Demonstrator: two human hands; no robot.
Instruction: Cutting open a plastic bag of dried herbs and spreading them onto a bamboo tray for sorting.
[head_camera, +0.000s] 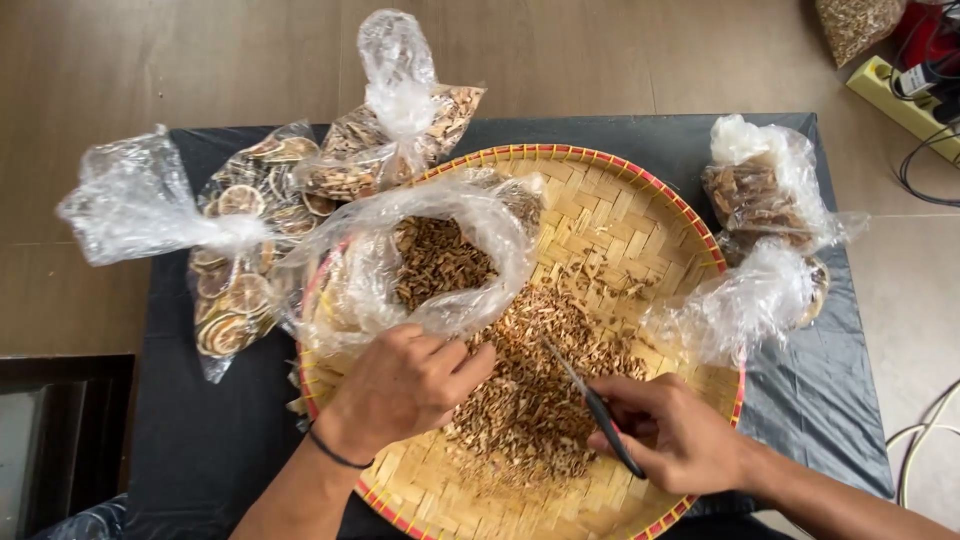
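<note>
One woven tray (640, 215), five clear bags (440, 250), one pair of scissors (595, 400), two hands (405, 385)

The left hand (405, 385) grips the lower edge of an open clear bag (430, 260) of brown chips, which lies in a round woven tray (640, 215) on a black-covered worktop (200, 430). The right hand (670, 430) holds a thin dark-handled tool (595, 405) over the chips (530, 390) spilled in the tray. Tied bags of dried slices (245, 255) lie left of the tray; more bags (765, 200) lie right.
</note>
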